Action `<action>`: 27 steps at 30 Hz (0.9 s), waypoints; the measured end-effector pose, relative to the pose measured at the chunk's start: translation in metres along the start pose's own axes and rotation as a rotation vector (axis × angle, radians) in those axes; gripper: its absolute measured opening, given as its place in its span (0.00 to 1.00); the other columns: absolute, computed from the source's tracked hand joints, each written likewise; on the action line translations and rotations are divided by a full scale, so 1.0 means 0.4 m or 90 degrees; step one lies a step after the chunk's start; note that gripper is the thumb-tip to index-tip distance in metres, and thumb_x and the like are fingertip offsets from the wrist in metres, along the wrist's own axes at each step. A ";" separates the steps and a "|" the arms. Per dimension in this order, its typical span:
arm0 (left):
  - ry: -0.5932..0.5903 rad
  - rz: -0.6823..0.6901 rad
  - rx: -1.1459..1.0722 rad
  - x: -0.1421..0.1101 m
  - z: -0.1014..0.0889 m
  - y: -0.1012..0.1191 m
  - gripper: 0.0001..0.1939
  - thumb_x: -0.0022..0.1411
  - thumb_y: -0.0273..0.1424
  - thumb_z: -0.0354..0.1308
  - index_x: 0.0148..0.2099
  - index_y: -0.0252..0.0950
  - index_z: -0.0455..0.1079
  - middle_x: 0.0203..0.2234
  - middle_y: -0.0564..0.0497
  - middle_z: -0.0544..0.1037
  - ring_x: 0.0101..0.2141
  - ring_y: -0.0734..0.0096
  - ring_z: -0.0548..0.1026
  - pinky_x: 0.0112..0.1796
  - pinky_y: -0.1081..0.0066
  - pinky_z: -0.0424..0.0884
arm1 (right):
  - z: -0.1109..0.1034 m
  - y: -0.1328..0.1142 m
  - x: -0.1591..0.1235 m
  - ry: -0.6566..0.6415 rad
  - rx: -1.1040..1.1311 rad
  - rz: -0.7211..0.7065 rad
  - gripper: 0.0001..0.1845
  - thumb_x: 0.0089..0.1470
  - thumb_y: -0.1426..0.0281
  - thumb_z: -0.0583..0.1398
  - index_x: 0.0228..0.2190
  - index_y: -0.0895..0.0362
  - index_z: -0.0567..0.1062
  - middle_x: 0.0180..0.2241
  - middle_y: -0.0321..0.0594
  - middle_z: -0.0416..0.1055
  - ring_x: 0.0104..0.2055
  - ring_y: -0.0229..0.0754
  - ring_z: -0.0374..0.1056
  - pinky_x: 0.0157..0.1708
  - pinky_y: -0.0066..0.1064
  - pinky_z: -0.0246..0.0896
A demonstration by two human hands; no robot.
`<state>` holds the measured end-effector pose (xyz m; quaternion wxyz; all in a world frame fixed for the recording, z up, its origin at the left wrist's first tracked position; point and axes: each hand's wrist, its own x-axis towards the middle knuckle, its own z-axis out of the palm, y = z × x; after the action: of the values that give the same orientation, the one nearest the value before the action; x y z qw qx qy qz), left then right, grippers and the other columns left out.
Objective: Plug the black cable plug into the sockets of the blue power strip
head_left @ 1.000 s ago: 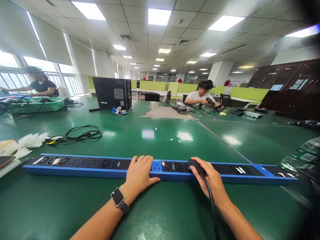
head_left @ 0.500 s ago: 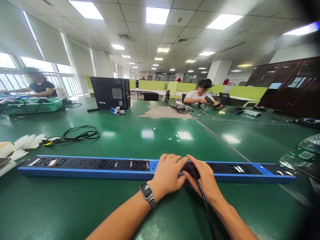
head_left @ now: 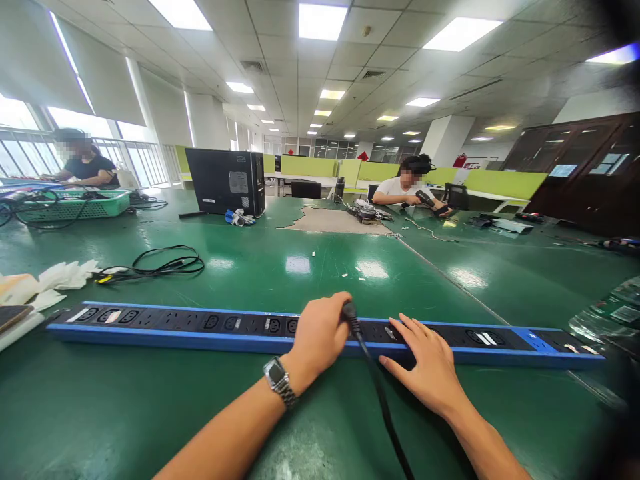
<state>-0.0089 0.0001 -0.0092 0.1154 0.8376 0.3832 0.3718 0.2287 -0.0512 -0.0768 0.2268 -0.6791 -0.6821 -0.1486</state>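
Note:
A long blue and black power strip [head_left: 190, 327] lies across the green table in front of me, its face lined with sockets. Over its middle, my left hand [head_left: 323, 333] is closed around a black plug [head_left: 350, 311]. From that plug a black cable [head_left: 383, 400] runs down toward the near edge of the view. My fingers hide part of the plug and the sockets behind it, so I cannot tell whether its pins touch the strip. My right hand [head_left: 425, 360] rests on the strip just right of the plug, fingers spread and holding nothing.
A coiled black cable [head_left: 160, 263] and white crumpled gloves or paper [head_left: 67, 275] lie to the left. Farther back stand a black computer case [head_left: 225, 181] and a green basket [head_left: 80, 207]. A plastic bottle [head_left: 613, 312] is at the right. Two people sit beyond.
My right hand has come off the black plug and opened onto the strip, to the right. My left hand now grips the plug, which sits farther left with its cable.

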 end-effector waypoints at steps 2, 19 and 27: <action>-0.008 -0.043 0.013 -0.038 -0.037 -0.043 0.19 0.59 0.22 0.55 0.52 0.39 0.67 0.43 0.49 0.78 0.44 0.61 0.74 0.47 0.63 0.69 | -0.002 -0.003 0.001 -0.007 0.011 0.018 0.33 0.50 0.51 0.57 0.55 0.50 0.67 0.60 0.43 0.62 0.61 0.56 0.57 0.58 0.55 0.50; -0.157 -0.052 0.303 -0.107 -0.088 -0.111 0.39 0.52 0.46 0.65 0.63 0.40 0.59 0.60 0.42 0.66 0.59 0.45 0.62 0.58 0.43 0.54 | -0.009 -0.319 0.093 0.005 0.295 -0.155 0.20 0.55 0.63 0.59 0.50 0.52 0.71 0.48 0.42 0.74 0.52 0.49 0.65 0.53 0.47 0.58; -0.145 -0.038 0.303 -0.106 -0.081 -0.113 0.34 0.56 0.44 0.64 0.61 0.40 0.61 0.58 0.41 0.69 0.57 0.47 0.65 0.56 0.43 0.56 | -0.027 -0.205 0.067 0.183 0.339 0.058 0.20 0.57 0.56 0.56 0.47 0.54 0.72 0.43 0.46 0.75 0.44 0.48 0.71 0.46 0.41 0.66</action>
<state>-0.0753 -0.0031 -0.0308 -0.0315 0.8660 0.4687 0.1712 0.1490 -0.0365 -0.0451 0.4977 -0.5977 -0.6266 -0.0490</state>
